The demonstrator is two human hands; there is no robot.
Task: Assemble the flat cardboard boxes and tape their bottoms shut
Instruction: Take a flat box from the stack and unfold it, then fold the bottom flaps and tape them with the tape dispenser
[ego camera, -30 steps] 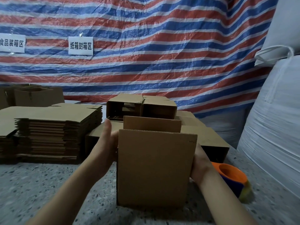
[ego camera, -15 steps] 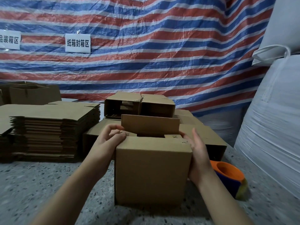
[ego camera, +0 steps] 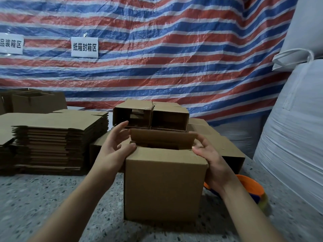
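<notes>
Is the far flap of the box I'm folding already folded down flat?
No, the far flap stands upright at the back of the box.

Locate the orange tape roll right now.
In the head view, the orange tape roll lies on the speckled table at lower right, just behind the right hand and beside the brown cardboard box.

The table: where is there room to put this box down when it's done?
The bare speckled table in front of the flat cardboard stack, left of the box, is free. Behind the box it is crowded with finished boxes. Right of it, the orange tape roll and white sack leave only a narrow strip.
</notes>
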